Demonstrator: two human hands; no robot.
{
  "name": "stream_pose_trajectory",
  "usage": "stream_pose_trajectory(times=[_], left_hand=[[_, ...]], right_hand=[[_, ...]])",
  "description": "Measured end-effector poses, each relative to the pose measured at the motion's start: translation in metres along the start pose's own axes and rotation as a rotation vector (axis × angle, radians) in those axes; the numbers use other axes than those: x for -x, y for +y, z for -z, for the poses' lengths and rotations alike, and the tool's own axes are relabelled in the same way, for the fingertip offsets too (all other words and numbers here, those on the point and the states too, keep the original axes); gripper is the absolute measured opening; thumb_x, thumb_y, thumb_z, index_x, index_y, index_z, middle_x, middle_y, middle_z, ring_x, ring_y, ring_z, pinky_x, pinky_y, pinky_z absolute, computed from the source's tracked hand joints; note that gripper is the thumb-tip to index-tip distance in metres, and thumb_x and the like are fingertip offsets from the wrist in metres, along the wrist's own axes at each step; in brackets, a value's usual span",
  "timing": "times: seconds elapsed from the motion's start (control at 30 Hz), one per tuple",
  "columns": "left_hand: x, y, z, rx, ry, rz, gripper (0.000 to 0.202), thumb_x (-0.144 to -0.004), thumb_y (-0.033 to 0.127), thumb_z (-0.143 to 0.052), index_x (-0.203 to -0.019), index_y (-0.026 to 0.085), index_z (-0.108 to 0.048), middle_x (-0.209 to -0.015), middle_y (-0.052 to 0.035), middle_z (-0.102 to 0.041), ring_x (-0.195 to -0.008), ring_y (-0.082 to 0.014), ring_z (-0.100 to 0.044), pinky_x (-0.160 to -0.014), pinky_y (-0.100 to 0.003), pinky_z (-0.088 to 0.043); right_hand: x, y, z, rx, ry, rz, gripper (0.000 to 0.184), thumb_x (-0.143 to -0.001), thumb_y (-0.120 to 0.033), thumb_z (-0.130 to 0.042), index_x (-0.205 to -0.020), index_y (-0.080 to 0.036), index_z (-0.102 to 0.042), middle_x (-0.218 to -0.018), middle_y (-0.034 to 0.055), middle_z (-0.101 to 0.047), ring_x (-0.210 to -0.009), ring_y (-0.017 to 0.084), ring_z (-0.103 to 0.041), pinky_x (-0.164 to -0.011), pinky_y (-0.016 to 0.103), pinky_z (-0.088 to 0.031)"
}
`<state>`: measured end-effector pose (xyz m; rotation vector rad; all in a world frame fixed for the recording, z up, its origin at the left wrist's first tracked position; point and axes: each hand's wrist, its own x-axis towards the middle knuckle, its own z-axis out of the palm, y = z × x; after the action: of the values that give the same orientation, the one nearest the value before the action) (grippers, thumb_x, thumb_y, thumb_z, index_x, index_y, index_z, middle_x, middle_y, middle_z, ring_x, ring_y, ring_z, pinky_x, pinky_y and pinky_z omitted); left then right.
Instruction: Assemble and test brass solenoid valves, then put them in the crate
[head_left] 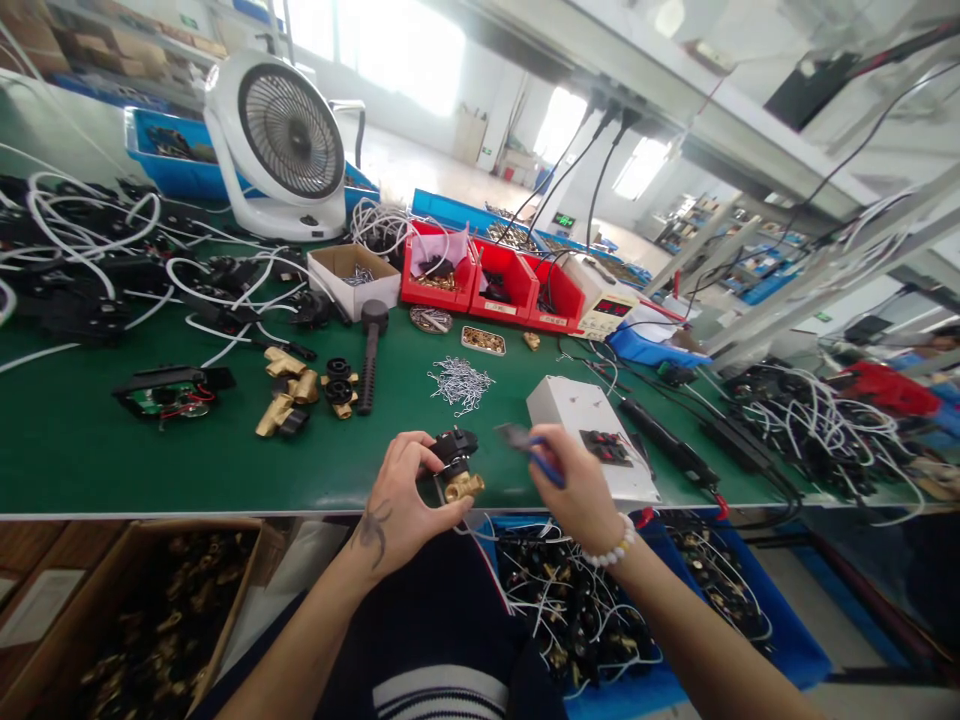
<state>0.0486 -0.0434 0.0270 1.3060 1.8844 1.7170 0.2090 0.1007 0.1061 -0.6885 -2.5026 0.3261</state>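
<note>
My left hand (409,488) is closed around a brass valve with a black actuator housing (454,453), held at the table's front edge. The brass body (465,487) points down and to the right, and a white cable hangs below it. In my right hand (574,485) are blue-handled pliers (546,462), their jaws pointing left toward the valve but apart from it. The jaws look blurred. Beyond both hands lies a pile of small metal clips (460,385) on the green tabletop (405,400).
Brass valve bodies (281,395), a black threaded rod-like tool (370,355) and an opened housing with a circuit board (174,393) lie left. Red bins (506,285) and a fan (281,145) stand behind. At right are a grey switch box (581,430) and an electric screwdriver (667,445).
</note>
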Motion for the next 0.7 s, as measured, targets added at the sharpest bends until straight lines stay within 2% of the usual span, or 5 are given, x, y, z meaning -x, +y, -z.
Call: stream_pose_trajectory(times=[0.1,0.27,0.43,0.6,0.7], left_hand=[[0.000,-0.001,0.000,-0.026,-0.001,-0.023,0.034,-0.067,0.025,-0.079,-0.085,0.020,-0.051,-0.114,-0.0086,-0.053,-0.110,-0.0279,-0.055,-0.095,-0.052,-0.051],[-0.001,-0.003,0.002,-0.003,-0.009,0.007,0.033,-0.069,0.028,-0.078,-0.085,0.021,-0.050,-0.115,-0.0086,-0.052,-0.109,-0.0272,-0.056,-0.095,-0.052,-0.051],[-0.002,-0.001,0.003,0.000,-0.006,0.011,0.033,-0.067,0.028,-0.078,-0.082,0.021,-0.050,-0.112,-0.0087,-0.053,-0.108,-0.0277,-0.055,-0.094,-0.052,-0.051],[-0.002,0.001,0.004,0.015,-0.013,0.038,0.033,-0.066,0.029,-0.078,-0.082,0.020,-0.051,-0.113,-0.0094,-0.053,-0.106,-0.0278,-0.056,-0.092,-0.051,-0.052],[-0.003,0.000,0.004,0.011,-0.012,0.028,0.033,-0.066,0.029,-0.078,-0.081,0.021,-0.051,-0.112,-0.0091,-0.053,-0.106,-0.0276,-0.056,-0.094,-0.052,-0.051]], right_hand=[[0.001,-0.001,-0.003,0.082,-0.294,0.092,0.020,-0.081,-0.008,-0.048,-0.091,-0.021,-0.061,-0.074,0.0018,-0.060,-0.059,0.015,-0.054,-0.056,0.026,-0.039],[-0.005,0.001,0.003,-0.048,0.102,0.009,0.014,-0.089,-0.017,-0.047,-0.100,-0.021,-0.056,-0.074,0.0003,-0.059,-0.061,0.015,-0.054,-0.059,0.026,-0.043],[-0.010,0.002,0.005,0.172,-0.283,0.105,0.025,-0.078,-0.005,-0.050,-0.095,-0.020,-0.061,-0.076,0.0019,-0.061,-0.060,0.015,-0.055,-0.056,0.025,-0.039],[-0.011,0.001,0.008,0.008,0.197,0.019,0.011,-0.092,-0.020,-0.047,-0.099,-0.020,-0.055,-0.083,0.0035,-0.062,-0.069,0.017,-0.058,-0.065,0.028,-0.046],[-0.009,0.004,0.003,0.115,-0.137,0.060,0.019,-0.082,-0.011,-0.049,-0.095,-0.021,-0.058,-0.078,0.0025,-0.061,-0.063,0.017,-0.056,-0.061,0.028,-0.043]])
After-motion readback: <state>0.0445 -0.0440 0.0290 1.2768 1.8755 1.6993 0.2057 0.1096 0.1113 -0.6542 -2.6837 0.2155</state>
